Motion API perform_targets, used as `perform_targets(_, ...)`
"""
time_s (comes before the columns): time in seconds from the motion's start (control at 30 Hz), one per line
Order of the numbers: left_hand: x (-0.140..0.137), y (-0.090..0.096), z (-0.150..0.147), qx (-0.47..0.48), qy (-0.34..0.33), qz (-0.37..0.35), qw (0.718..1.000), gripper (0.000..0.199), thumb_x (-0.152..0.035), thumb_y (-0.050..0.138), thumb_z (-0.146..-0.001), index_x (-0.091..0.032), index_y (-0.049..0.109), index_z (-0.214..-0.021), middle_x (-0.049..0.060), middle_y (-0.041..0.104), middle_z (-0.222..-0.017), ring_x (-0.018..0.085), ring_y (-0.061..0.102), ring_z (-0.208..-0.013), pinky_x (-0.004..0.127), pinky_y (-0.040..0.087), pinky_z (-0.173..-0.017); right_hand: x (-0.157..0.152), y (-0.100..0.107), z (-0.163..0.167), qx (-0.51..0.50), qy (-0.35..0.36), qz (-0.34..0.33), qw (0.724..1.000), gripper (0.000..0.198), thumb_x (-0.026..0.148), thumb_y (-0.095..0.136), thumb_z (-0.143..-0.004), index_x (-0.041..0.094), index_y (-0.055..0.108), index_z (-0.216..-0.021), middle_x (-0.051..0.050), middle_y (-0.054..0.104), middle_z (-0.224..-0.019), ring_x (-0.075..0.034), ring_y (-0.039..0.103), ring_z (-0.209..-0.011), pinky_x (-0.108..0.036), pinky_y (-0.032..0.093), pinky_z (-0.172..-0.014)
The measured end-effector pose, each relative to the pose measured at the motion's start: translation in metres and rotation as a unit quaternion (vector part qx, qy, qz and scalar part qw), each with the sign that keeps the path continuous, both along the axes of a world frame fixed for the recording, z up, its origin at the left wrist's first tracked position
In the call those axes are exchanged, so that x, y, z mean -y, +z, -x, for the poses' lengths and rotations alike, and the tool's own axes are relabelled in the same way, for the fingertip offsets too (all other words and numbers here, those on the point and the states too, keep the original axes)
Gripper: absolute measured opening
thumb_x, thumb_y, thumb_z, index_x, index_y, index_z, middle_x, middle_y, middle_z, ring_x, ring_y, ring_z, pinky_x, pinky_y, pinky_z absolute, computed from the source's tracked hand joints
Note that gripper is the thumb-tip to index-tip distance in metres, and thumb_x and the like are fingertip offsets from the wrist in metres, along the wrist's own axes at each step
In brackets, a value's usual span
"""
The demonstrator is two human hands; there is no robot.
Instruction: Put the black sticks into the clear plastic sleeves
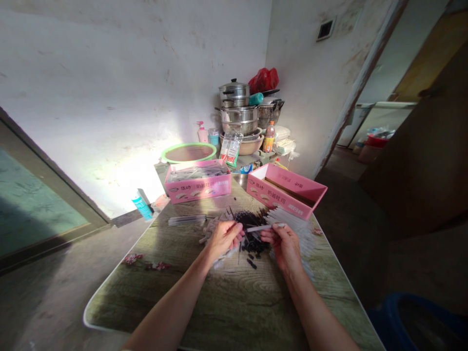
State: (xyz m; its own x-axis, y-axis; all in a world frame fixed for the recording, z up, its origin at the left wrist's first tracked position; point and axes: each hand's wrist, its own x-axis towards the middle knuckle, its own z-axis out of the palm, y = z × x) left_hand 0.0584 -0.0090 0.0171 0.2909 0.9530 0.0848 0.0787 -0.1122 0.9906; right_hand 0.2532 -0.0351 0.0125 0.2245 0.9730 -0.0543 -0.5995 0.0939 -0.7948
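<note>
My right hand [285,243] is closed in a pinch around a thin whitish tube [259,227], which lies nearly level and points left. The tube's left end looks dark. Just beside that end, the fingertips of my left hand [224,238] are pressed together; whatever they hold is too small to make out. Under and between both hands spreads a heap of small black pieces [252,247]. To the right lies a pile of pale translucent tubes [292,222]. More pale pieces are partly hidden beneath my left hand, and a small bundle of tubes [186,221] rests farther left.
On the wood-patterned table [153,292] stand a pink box holding tubes [197,189] and a second pink box [287,191], tilted. Behind are stacked pots [239,117], an orange-capped bottle [269,139] and a green-rimmed round tray [166,155]. A blue tub [393,317] is at lower right.
</note>
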Motion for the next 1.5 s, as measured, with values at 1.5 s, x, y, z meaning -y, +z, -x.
perform_targets(1.5,0.001,0.005,-0.003,0.076,0.006,0.015,0.997,0.036,-0.034,0.082,-0.060,-0.013,0.062,-0.082,-0.001,0.062,-0.064,0.006,0.052,-0.047,0.018,0.043,-0.045,0.001,0.002,0.002,0.024,-0.011,-0.007,1.000,0.025,0.029,0.080,-0.066,0.015,0.061,-0.071,-0.006,0.072,-0.061,-0.019,0.070,-0.051,-0.026,0.059,-0.049)
